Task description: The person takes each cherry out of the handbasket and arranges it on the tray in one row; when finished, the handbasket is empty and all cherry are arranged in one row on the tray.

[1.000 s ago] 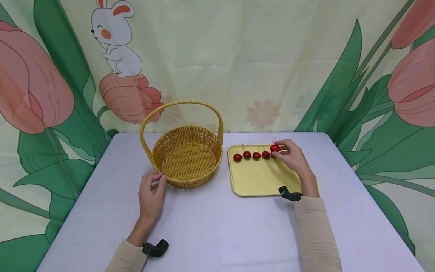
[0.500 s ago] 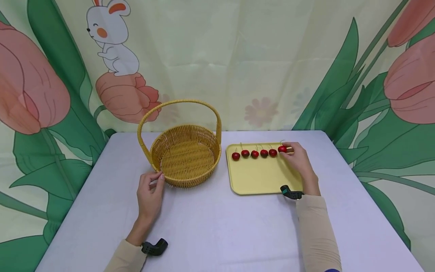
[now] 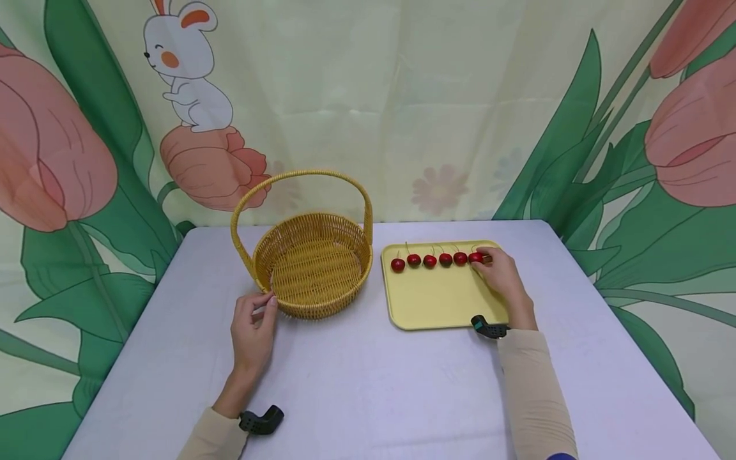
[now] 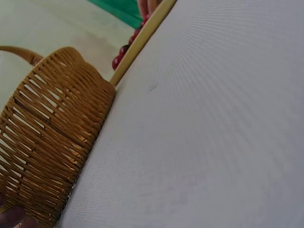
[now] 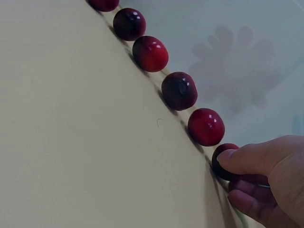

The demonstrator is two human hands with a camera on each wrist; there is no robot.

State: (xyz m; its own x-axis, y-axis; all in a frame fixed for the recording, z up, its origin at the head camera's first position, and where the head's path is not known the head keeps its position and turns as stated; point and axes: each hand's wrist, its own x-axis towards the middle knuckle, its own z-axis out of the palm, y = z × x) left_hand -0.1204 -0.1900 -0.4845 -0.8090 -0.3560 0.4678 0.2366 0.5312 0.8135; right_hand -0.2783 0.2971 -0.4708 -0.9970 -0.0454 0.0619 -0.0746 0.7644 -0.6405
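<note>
A round wicker basket [image 3: 315, 312] with a tall arched handle stands left of the middle, nothing inside it. My left hand [image 3: 252, 329] pinches its near-left rim between thumb and fingers. To the right lies a yellow tray [image 3: 439, 303] with several dark red cherries [image 3: 429, 261] in a row along its far side, stems pointing up. At the right end of that row, my right hand [image 3: 503, 275] holds the last cherry [image 5: 219, 167], the thumb lying over it in the right wrist view. This cherry sits down at the tray surface, close beside its neighbour [image 5: 206, 127].
A white cloth covers the table [image 3: 368, 390]. Behind it hangs a curtain [image 3: 460, 96] printed with tulips and a rabbit. The basket's handle [image 3: 313, 172] rises well above its rim. The tray's low edge runs close to the basket's right side.
My right hand has moved the held cherry rightward and lowered it from above the row to the row's right end. The left hand has stayed at the basket rim. The head view has shifted slightly.
</note>
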